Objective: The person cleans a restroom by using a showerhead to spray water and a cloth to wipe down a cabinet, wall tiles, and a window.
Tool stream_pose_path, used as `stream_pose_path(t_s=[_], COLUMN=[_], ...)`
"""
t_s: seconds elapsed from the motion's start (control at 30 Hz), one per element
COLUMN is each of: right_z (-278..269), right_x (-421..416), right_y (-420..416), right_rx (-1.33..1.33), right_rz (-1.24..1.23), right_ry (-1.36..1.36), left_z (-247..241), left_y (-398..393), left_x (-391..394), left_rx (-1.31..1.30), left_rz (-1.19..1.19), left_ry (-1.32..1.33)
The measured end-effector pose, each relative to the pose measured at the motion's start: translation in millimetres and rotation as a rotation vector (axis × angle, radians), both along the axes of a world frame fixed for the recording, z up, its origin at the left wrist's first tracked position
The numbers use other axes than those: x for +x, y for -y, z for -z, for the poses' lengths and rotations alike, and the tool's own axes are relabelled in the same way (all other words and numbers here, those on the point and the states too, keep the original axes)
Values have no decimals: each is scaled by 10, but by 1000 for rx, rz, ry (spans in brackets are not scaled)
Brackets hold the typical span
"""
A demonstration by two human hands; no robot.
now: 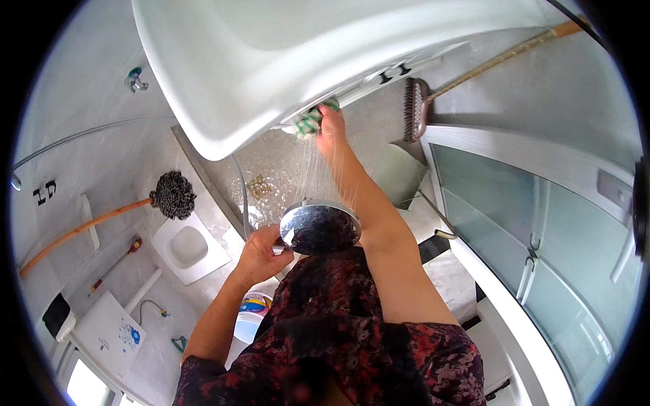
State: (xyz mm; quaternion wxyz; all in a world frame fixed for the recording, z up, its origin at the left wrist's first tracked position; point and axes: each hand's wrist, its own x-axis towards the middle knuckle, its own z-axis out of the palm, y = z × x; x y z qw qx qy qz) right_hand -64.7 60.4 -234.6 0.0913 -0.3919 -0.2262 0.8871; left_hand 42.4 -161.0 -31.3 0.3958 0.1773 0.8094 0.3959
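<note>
My left hand (pixel 262 255) grips a round chrome shower head (pixel 321 228) by its handle. Streams of water spray from it away from me, toward the cloth and the wet floor. In my right hand (pixel 331 127) is a green and white striped cloth (pixel 309 123), pressed near the underside of a white washbasin (pixel 244 76). The basin's rim partly hides what the cloth touches. A grey shower hose (pixel 244 198) hangs down left of the shower head.
A floor drain (pixel 259 187) lies under shallow water. A squat toilet pan (pixel 189 247) and a mop (pixel 173 195) are at left. A long-handled brush (pixel 417 109), a greenish bin (pixel 399 172) and a glass-panelled door (pixel 487 188) stand at right. Tubs (pixel 249 325) are beside my body.
</note>
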Motion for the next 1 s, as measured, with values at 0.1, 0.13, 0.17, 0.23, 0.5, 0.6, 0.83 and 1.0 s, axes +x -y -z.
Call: stream_pose_path(t_s=[0.1,0.13,0.17,0.23,0.5,0.6,0.83,1.0], right_z=[-693,-994,-1233,-1288,-2138,-2287,-2004,-1901], right_x=[212,344,473,677,1163,1291,1793,2082], right_y=[-94,-99,-111,-123,-492,-692,-928,-1017], right_rx=[-16,-3,12,-73,144,152,305,411], right_rz=[-60,-119,-170,-64,-36,-2,309,153], right_ry=[-71,-133,-193,-298,-167,-297,76,200], left_z=[-174,-256,-330,-447,-611,-803,-778,-185], left_y=[-209,-296,-346,-479,-811,-1058,-2041,-2772], left_x=[-18,-8,-25,-85,-71,-22,-124,-247], left_rx=[50,116,118,128,241,463,396,399], left_rz=[-2,-40,-29,-7,-95,-121,218,299], left_ry=[-36,-35,-15,28,253,298,-191,-293])
